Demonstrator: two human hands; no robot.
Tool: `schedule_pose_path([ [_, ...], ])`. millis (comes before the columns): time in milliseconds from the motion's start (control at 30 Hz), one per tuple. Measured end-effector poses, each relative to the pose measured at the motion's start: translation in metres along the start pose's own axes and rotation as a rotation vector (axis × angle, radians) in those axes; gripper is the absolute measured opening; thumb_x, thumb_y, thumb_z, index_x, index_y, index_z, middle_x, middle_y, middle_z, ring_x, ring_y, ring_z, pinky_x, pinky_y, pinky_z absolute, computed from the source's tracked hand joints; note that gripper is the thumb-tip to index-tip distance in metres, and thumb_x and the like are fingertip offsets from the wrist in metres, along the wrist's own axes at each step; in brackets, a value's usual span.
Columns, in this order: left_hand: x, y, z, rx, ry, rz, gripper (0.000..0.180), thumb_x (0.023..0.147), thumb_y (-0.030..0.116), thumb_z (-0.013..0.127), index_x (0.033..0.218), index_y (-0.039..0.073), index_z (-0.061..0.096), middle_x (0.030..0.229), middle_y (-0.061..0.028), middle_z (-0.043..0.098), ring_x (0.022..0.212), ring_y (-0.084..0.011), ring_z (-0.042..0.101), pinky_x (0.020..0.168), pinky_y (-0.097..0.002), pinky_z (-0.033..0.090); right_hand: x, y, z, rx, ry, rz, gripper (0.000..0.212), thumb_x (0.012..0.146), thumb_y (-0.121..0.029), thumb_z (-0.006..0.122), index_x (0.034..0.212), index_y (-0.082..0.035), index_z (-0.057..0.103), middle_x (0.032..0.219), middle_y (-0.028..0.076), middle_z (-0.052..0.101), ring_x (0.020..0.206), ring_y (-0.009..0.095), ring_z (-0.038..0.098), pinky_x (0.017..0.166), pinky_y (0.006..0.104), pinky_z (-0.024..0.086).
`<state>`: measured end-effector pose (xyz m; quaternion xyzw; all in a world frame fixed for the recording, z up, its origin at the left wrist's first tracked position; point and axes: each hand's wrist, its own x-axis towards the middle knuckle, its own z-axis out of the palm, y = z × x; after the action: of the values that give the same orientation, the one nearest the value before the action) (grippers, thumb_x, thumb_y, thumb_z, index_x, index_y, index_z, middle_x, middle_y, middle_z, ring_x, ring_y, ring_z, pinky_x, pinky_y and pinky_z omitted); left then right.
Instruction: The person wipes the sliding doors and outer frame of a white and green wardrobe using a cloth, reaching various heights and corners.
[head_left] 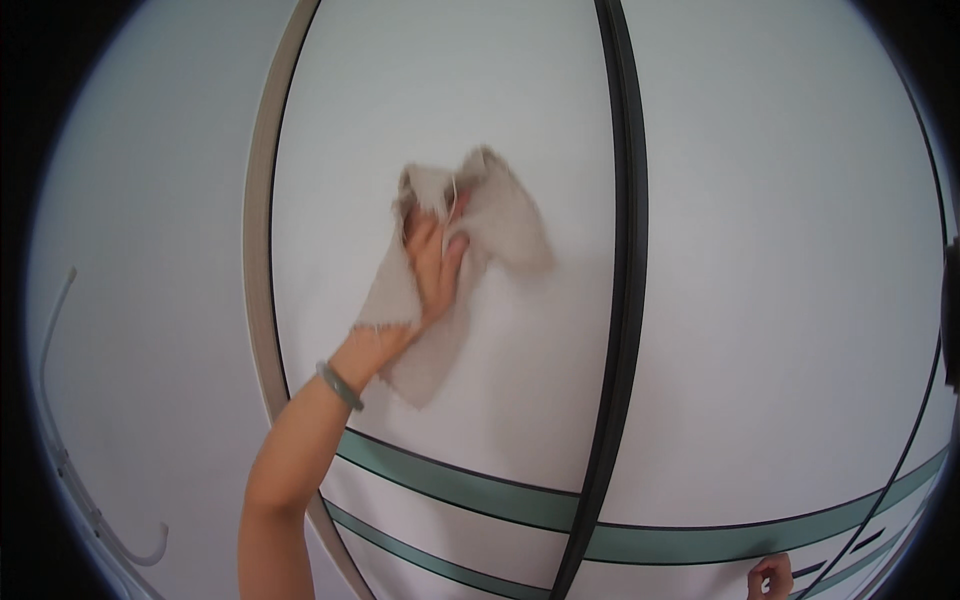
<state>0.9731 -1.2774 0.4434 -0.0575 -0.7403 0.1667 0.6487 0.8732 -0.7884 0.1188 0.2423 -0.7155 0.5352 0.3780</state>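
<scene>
My left hand (436, 270) is raised against a white sliding door panel (530, 350), its fingers gripping a beige cloth (510, 220). The cloth is bunched at the fingers. One part of it spreads to the right of the hand, and other folds hang beside and below the wrist. A green bangle (340, 386) circles that wrist. At the lower right edge, my right hand (770, 578) is only partly in view, close to the green stripe. Its fingers are curled in, with nothing visible in them.
A dark vertical frame (622, 230) divides the panel from another white panel (760, 280) on the right. Green horizontal stripes (460, 480) cross low down. A wood-toned upright (262, 200) edges the left side. A white curved hook rack (95, 510) stands at far left.
</scene>
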Motion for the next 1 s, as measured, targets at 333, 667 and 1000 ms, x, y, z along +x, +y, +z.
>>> schedule_pose_path([
  [333, 0.058, -0.040, 0.004, -0.120, 0.202, -0.026, 0.045, 0.100, 0.024, 0.041, 0.138, 0.000, 0.041, 0.140, -0.0222, 0.044, 0.132, -0.0378, 0.038, 0.110, -0.0399, 0.031, -0.019, -0.003, 0.009, 0.067, -0.002, 0.010, 0.009, 0.082, 0.005, 0.059, 0.085, -0.004, 0.060, 0.079, 0.003, 0.059, 0.068, 0.012, 0.049, 0.062, 0.0252, 0.041],
  [667, 0.047, -0.080, -0.003, 0.063, 0.206, 0.134, 0.043, 0.099, 0.022, 0.043, 0.136, 0.000, 0.046, 0.134, -0.0239, 0.050, 0.126, -0.0385, 0.045, 0.110, -0.0420, 0.030, -0.019, -0.009, 0.010, 0.089, -0.001, 0.004, 0.010, 0.082, 0.006, 0.059, 0.084, -0.003, 0.060, 0.080, 0.004, 0.059, 0.068, 0.012, 0.049, 0.062, 0.0249, 0.041],
  [1000, -0.036, -0.021, -0.018, -0.069, 0.045, -0.040, 0.042, 0.096, 0.018, 0.048, 0.131, -0.005, 0.048, 0.135, -0.0237, 0.048, 0.126, -0.0386, 0.044, 0.110, -0.0426, 0.030, -0.029, -0.005, 0.012, 0.116, -0.001, 0.031, 0.011, 0.082, 0.008, 0.059, 0.084, -0.003, 0.060, 0.083, 0.003, 0.060, 0.069, 0.011, 0.050, 0.063, 0.0246, 0.042],
])
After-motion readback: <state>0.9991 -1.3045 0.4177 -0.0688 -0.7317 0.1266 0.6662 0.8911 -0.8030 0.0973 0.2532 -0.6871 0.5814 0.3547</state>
